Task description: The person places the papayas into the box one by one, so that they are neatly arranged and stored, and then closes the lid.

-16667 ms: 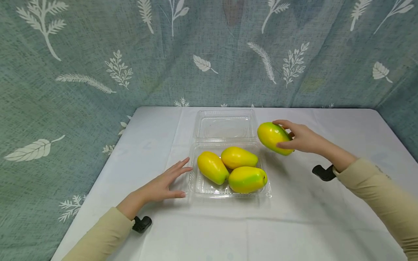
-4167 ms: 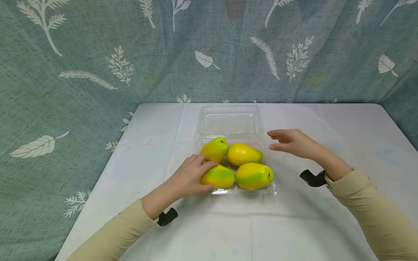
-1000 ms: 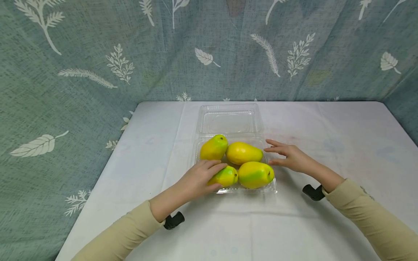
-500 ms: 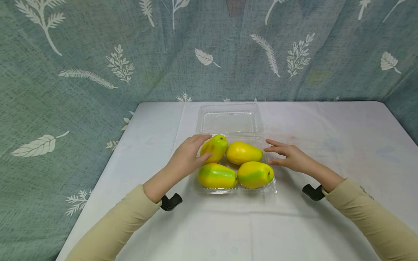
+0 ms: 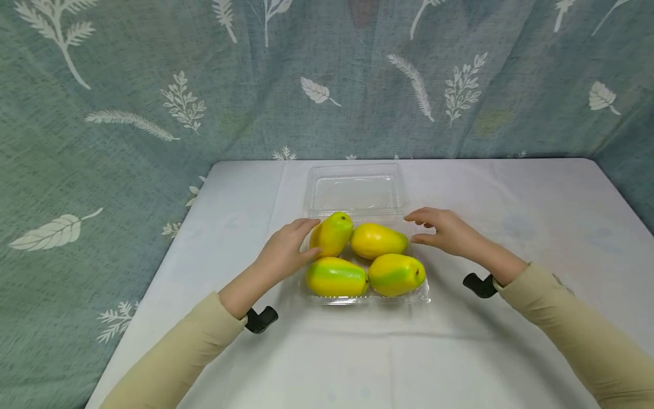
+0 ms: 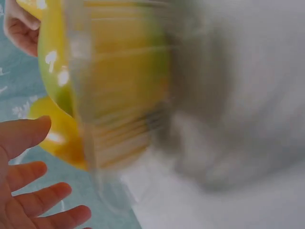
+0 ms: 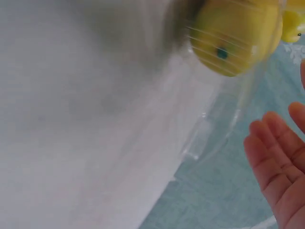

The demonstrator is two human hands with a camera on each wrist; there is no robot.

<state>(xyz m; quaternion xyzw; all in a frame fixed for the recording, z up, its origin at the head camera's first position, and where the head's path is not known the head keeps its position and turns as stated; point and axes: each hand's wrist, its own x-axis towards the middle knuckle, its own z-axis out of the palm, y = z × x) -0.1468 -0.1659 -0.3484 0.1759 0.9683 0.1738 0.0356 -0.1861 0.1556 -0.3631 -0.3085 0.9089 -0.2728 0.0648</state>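
Note:
A clear plastic clamshell container (image 5: 352,301) stands mid-table with several yellow-green mangoes in its base. My left hand (image 5: 283,250) is at the back-left mango (image 5: 333,232), thumb and fingers spread around its left side. In the left wrist view its fingers (image 6: 52,198) are apart and relaxed. The front-left mango (image 5: 337,277) lies just below that hand. My right hand (image 5: 444,230), fingers loosely bent and holding nothing, hovers by the container's right edge. Nearest to it is the back-right mango (image 5: 379,240); the front-right mango (image 5: 395,275) lies below.
The container's transparent lid (image 5: 357,193) lies folded back flat behind the base. A white cloth covers the table (image 5: 357,363). Behind and to the left hangs a green-blue leaf-patterned curtain (image 5: 255,108).
My left hand has let go of the front-left mango and moved to the back-left one. My right hand, which held a mango much earlier, has shifted slightly back beside the container.

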